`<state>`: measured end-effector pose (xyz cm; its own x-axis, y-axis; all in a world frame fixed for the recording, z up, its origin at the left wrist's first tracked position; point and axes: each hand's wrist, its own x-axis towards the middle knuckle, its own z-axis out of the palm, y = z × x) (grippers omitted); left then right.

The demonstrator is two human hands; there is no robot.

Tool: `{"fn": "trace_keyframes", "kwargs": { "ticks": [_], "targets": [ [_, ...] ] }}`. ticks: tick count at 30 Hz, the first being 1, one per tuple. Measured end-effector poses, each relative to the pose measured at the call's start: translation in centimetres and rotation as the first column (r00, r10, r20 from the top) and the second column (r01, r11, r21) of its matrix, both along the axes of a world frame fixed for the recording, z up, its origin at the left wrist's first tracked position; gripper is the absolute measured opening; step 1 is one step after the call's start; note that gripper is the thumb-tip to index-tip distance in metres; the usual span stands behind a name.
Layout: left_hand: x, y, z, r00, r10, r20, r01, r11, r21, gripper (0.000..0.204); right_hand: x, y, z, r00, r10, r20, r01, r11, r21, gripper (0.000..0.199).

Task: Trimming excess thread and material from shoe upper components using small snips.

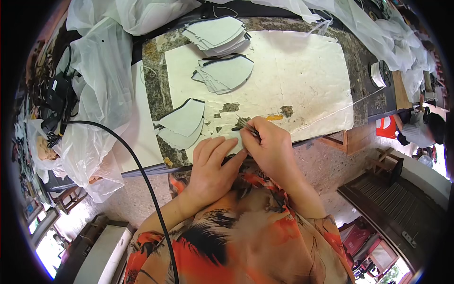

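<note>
Pale grey-green flat piece (237, 136) at bench (157, 102) near edge; left hand (210, 165) fingers hold it, apparently for steadiness. Right hand (273, 142) fingers pinch slim dark pointed tool (244, 123) close above, likely for fine control.

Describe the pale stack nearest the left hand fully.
Pale stack: at least two thin, fan-shaped pieces, dark strip along the top edge, jagged lower edge. Material unclear, maybe cloth or foam. Lies loosely fanned, partly on the white sheet, partly on the mottled board. Left hand beside it, not gripping it.
</note>
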<state>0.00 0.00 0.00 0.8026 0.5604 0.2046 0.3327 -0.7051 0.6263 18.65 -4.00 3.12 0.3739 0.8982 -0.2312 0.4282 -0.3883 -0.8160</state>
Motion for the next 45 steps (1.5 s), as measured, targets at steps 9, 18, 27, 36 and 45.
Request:
{"fn": "trace_keyframes", "kwargs": {
  "ticks": [9, 18, 27, 36, 45],
  "targets": [
    [0.5, 0.6, 1.2, 0.994, 0.027, -0.108, -0.016, 0.994, 0.105, 0.041, 0.0, -0.2, -0.1, 0.998, 0.008, 0.060, -0.011, 0.999, 0.052, 0.015],
    [1.1, 0.4, 1.3, 0.986, 0.064, -0.155, -0.044, 0.990, 0.131, 0.031, 1.4, -0.6, 0.7, 0.994, 0.017, 0.107, -0.015, 1.000, -0.016, 0.016],
    [1.4, 0.4, 1.4, 0.986, 0.081, -0.145, -0.066, 0.992, 0.110, 0.044, 2.2, -0.7, 1.0, 0.971, 0.083, 0.224, -0.076, 0.996, -0.039, 0.016],
    [1.9, 0.5, 2.0, 0.976, 0.104, -0.190, -0.082, 0.990, 0.117, 0.062, 2.9, -0.7, 1.3, 0.975, 0.112, 0.193, -0.093, 0.991, -0.101, 0.015],
    [2.2, 0.5, 2.2, 0.975, 0.109, -0.192, -0.086, 0.988, 0.126, 0.060, 3.1, -0.6, 0.9, 0.975, 0.085, 0.207, -0.077, 0.996, -0.048, 0.017]
  ]
}}
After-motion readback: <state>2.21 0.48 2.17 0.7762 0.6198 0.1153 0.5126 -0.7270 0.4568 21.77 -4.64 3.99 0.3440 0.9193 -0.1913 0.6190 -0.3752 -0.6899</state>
